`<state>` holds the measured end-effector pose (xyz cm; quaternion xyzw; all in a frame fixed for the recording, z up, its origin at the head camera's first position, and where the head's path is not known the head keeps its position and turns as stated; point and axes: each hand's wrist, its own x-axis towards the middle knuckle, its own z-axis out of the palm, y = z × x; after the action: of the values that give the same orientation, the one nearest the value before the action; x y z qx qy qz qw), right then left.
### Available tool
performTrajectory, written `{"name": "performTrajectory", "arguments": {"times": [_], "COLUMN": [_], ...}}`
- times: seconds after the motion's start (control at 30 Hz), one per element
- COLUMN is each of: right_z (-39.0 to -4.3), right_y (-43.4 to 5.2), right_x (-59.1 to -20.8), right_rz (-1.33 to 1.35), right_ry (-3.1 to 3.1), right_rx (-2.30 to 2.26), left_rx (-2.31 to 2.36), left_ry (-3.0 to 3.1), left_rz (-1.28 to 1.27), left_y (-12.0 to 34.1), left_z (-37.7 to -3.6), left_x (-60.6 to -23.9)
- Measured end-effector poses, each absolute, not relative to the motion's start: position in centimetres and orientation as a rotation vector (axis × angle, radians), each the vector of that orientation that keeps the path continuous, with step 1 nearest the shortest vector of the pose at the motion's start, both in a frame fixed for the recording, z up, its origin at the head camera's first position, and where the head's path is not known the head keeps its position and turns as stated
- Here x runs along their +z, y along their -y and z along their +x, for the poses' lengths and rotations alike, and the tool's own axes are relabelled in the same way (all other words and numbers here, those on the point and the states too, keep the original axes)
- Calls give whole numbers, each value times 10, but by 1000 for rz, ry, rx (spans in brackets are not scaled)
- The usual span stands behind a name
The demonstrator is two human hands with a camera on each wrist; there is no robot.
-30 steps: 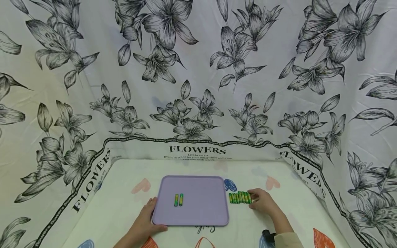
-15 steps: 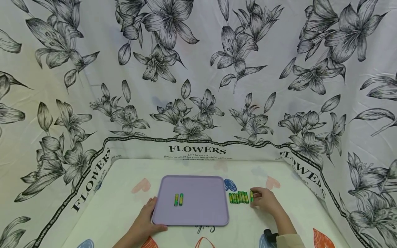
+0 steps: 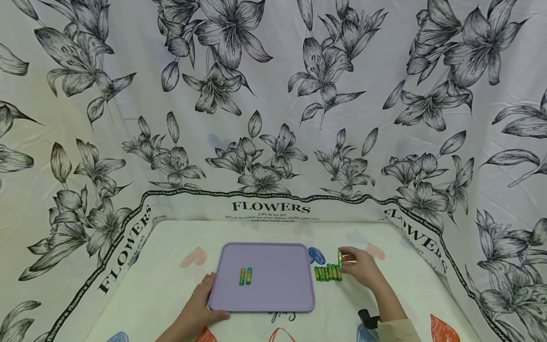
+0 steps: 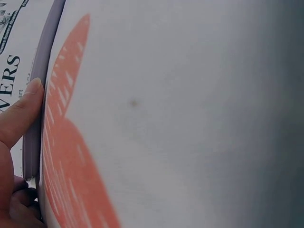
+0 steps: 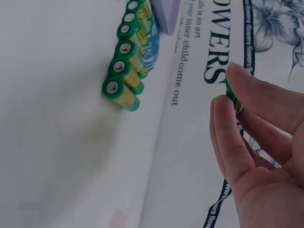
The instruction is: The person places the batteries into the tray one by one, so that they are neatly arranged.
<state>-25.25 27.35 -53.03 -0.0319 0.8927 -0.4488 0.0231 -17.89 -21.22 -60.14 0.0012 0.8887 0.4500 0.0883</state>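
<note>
My right hand (image 3: 361, 268) pinches a green and yellow battery (image 3: 340, 258) between thumb and fingertips, raised above a row of similar batteries (image 3: 326, 273). In the right wrist view, fingers hide most of the pinched battery (image 5: 232, 97), while the row (image 5: 124, 66) lies side by side, flat ends toward the camera. My left hand (image 3: 200, 300) grips the near left corner of a purple tray (image 3: 273, 299), thumb along the near edge and fingers at the left side. Two batteries (image 3: 245, 276) lie parallel on the tray, left of its middle.
A white cloth (image 3: 256, 232) printed with hearts and leaves covers the table. Floral curtains (image 3: 273, 118) rise behind and at both sides. The battery row lies just right of the tray's edge. A black wrist device (image 3: 368, 318) is by the right sleeve (image 3: 397, 330).
My right hand has drawn the end battery off the right of the row, then lifted it up and back to the left. The left hand and tray have stayed put.
</note>
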Motion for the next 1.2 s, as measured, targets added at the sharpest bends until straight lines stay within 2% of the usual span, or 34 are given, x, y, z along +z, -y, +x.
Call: {"name": "performTrajectory", "arguments": {"times": [0.47, 0.8, 1.2], "right_z": [-253, -255, -263], "right_y": [-233, -182, -109], "right_x": [-511, -508, -534], "right_rz": [-229, -303, -430], "right_ry": [-2568, -2443, -2429], "right_rx": [-1627, -1777, -1689], "left_rx": [1318, 1260, 1282], "left_ry": [-2658, -2703, -2684], "left_rz": [19, 45, 33], "left_y": [211, 213, 213], "left_z": [-181, -183, -181], "left_x": [-602, -606, -603]}}
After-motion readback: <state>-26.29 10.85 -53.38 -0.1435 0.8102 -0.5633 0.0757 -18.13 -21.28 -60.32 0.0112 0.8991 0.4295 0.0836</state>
